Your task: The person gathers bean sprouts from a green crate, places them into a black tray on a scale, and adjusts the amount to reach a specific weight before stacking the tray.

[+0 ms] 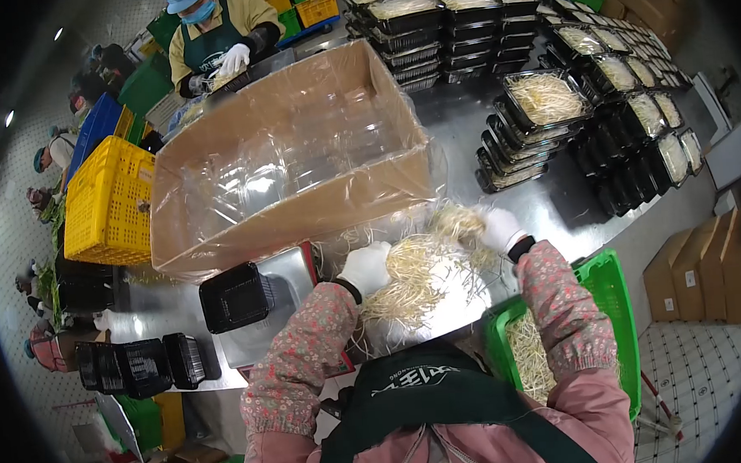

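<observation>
And here's the right hand [500, 230], fingers closed round a tuft [457, 222] just above the steel table [556, 220], at the pile's far right edge. Over to the left hand [366, 268]: fingers bent in against the sprouts [412, 284], seemingly to keep them gathered; their tips are buried, so I can't tell whether they grip any. The pile sits right between the hands, within easy reach of both. Left of it, a black tray [237, 297] rests open side up on the scale [288, 292], presumably for weighing. Near right, the green crate [623, 335] holds more sprouts, handy as a supply.
</observation>
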Tool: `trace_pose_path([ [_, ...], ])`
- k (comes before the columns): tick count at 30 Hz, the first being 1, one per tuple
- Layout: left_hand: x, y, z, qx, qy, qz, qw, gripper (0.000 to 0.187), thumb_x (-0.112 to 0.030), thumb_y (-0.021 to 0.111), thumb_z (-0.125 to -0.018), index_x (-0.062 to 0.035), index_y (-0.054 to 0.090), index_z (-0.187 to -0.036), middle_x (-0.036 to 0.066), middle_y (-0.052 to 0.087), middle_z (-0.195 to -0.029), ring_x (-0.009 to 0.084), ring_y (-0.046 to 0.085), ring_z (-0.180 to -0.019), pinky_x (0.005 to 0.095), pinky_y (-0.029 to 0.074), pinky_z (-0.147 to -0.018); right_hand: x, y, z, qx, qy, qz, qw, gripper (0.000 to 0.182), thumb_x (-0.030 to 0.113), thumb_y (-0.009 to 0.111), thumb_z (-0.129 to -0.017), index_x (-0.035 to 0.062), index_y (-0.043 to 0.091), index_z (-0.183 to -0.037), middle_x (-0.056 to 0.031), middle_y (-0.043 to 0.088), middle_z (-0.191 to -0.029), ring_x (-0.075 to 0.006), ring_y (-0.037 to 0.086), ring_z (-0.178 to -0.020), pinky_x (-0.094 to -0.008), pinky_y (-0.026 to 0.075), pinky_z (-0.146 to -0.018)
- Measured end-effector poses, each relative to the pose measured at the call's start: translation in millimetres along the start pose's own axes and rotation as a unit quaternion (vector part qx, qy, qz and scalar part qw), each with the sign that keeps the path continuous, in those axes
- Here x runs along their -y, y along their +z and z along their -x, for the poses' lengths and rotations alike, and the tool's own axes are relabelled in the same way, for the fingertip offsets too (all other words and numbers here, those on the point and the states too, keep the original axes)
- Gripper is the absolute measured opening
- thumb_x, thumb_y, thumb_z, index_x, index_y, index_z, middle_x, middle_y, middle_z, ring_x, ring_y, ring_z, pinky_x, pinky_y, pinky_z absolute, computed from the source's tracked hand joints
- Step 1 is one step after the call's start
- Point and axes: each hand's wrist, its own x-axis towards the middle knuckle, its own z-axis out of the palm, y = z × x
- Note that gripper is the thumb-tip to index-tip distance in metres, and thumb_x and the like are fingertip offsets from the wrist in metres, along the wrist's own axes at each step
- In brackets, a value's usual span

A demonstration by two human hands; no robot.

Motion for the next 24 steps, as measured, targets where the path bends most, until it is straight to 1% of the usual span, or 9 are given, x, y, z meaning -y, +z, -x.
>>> trace_pose_path([
  [5,-5,5,18,-0.039,0.031,-0.066,0.997,0.039,-0.024,0.069,-0.074,-0.0084,0.063,-0.108,0.010,0.064,-0.103,0.0296,0.063,-0.100,0.0389,0.051,-0.081,44,-38,-16,-0.032,0.001,-0.110,0.993,0.039,0.027,0.067,-0.083,0.0106,0.062,-0.117,-0.0210,0.069,-0.096,-0.0379,0.065,-0.094,-0.0446,0.051,-0.084],
  [7,-21,12,19,-0.008,-0.006,-0.071,0.997,0.061,-0.025,0.074,-0.068,-0.0096,0.055,-0.124,0.012,0.058,-0.122,0.0307,0.052,-0.118,0.0414,0.045,-0.093,73,-17,-24,-0.003,0.007,-0.105,0.994,0.039,0.030,0.068,-0.082,0.0099,0.062,-0.115,-0.0217,0.068,-0.100,-0.0382,0.065,-0.096,-0.0450,0.051,-0.086],
  [9,-37,18,22,-0.051,-0.045,-0.079,0.995,0.075,-0.025,0.076,-0.066,-0.0103,0.048,-0.134,0.014,0.050,-0.134,0.0336,0.045,-0.127,0.0439,0.041,-0.100,81,26,-40,0.095,-0.082,-0.024,0.992,0.059,0.034,0.070,-0.081,0.0082,0.054,-0.131,-0.0248,0.059,-0.123,-0.0390,0.056,-0.115,-0.0437,0.044,-0.100],
  [10,-43,15,24,0.023,-0.122,-0.042,0.991,0.095,-0.023,0.080,-0.063,-0.0082,0.035,-0.145,0.019,0.036,-0.148,0.0398,0.032,-0.137,0.0487,0.033,-0.109,73,57,-44,0.133,-0.084,-0.019,0.987,0.073,0.035,0.070,-0.081,0.0077,0.042,-0.143,-0.0257,0.048,-0.139,-0.0406,0.046,-0.128,-0.0428,0.037,-0.108],
  [14,-31,48,78,-0.228,-0.145,0.097,0.958,0.090,-0.019,0.079,-0.070,0.0014,0.033,-0.144,0.021,0.033,-0.149,0.0420,0.031,-0.137,0.0467,0.032,-0.112,70,53,-52,0.170,-0.113,-0.052,0.978,0.082,0.042,0.070,-0.082,0.0057,0.035,-0.147,-0.0276,0.043,-0.143,-0.0383,0.042,-0.134,-0.0395,0.035,-0.111],
  [17,-30,101,126,-0.302,-0.236,0.501,0.776,0.073,-0.021,0.072,-0.082,0.0006,0.036,-0.142,0.020,0.036,-0.147,0.0408,0.037,-0.135,0.0413,0.035,-0.111,70,44,-64,0.146,-0.119,-0.117,0.975,0.087,0.050,0.069,-0.081,0.0059,0.035,-0.148,-0.0282,0.044,-0.142,-0.0374,0.042,-0.134,-0.0391,0.035,-0.111],
  [19,-35,102,124,-0.245,-0.285,0.636,0.674,0.060,-0.023,0.062,-0.088,0.0017,0.038,-0.138,0.020,0.038,-0.146,0.0381,0.038,-0.134,0.0418,0.034,-0.111,83,51,-68,0.100,-0.056,-0.065,0.991,0.091,0.054,0.071,-0.079,0.0030,0.036,-0.147,-0.0275,0.045,-0.142,-0.0369,0.043,-0.134,-0.0385,0.036,-0.110],
  [23,-49,102,104,-0.110,-0.340,0.843,0.403,0.041,-0.026,0.043,-0.101,0.0038,0.042,-0.130,0.018,0.044,-0.142,0.0328,0.041,-0.133,0.0428,0.033,-0.112,130,49,-35,0.239,-0.096,-0.022,0.966,0.126,0.067,0.079,-0.060,-0.0060,0.025,-0.148,-0.0320,0.045,-0.138,-0.0392,0.042,-0.134,-0.0401,0.034,-0.111],
  [24,-53,97,93,-0.123,-0.355,0.844,0.383,0.041,-0.026,0.045,-0.100,0.0042,0.045,-0.128,0.020,0.049,-0.136,0.0313,0.046,-0.127,0.0440,0.037,-0.108,144,45,-24,0.247,-0.105,0.024,0.963,0.134,0.070,0.080,-0.055,-0.0050,0.020,-0.149,-0.0337,0.042,-0.140,-0.0423,0.039,-0.135,-0.0429,0.032,-0.112],
])
